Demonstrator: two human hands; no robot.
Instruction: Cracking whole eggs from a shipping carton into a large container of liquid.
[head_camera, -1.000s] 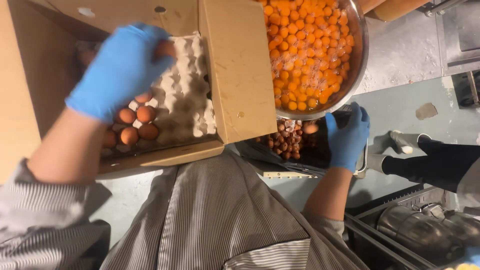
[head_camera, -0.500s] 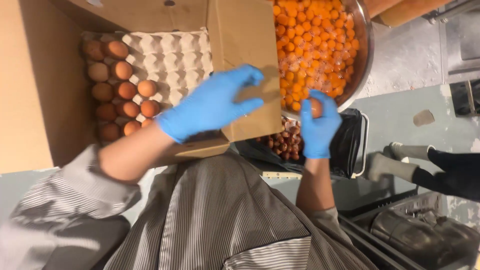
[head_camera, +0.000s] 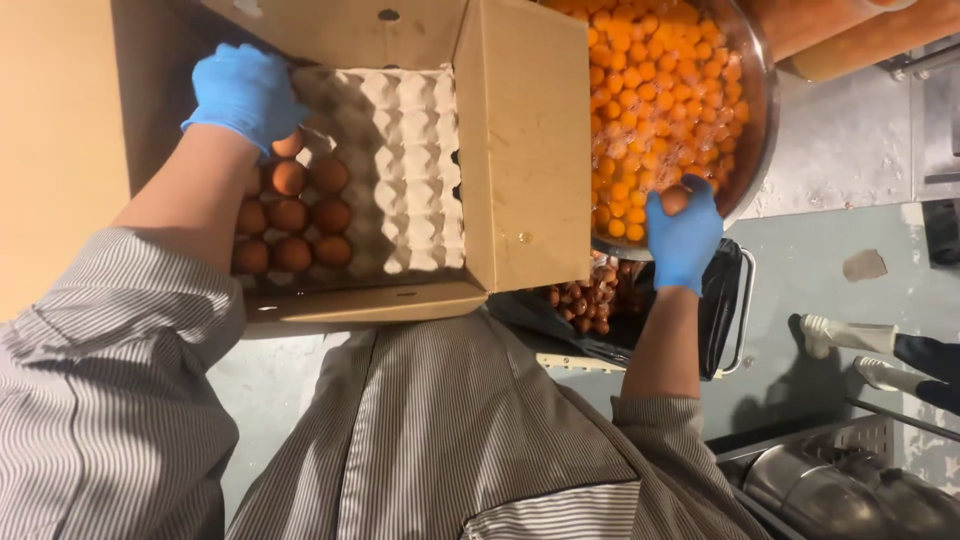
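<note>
My left hand (head_camera: 245, 95), in a blue glove, reaches into the open cardboard box (head_camera: 525, 150). Its fingers curl down on a brown egg (head_camera: 290, 146) at the far left corner of the grey egg tray (head_camera: 410, 180). Several more brown eggs (head_camera: 290, 215) fill the tray's left side, and its right side is bare cups. My right hand (head_camera: 685, 240), also gloved, holds an egg (head_camera: 676, 200) against the near rim of a big metal bowl (head_camera: 762, 130) full of orange yolks (head_camera: 650, 80).
Below the bowl stands a black bin (head_camera: 728, 300) holding broken eggshells (head_camera: 590, 295). Another person's white shoes (head_camera: 845, 335) are on the grey floor at right. Stainless containers (head_camera: 830, 490) sit at the bottom right. My striped shirt fills the foreground.
My left hand went from over the box's right flap back into the box's far left corner. My right hand stays at the bowl's rim with an egg, having come up from the bin.
</note>
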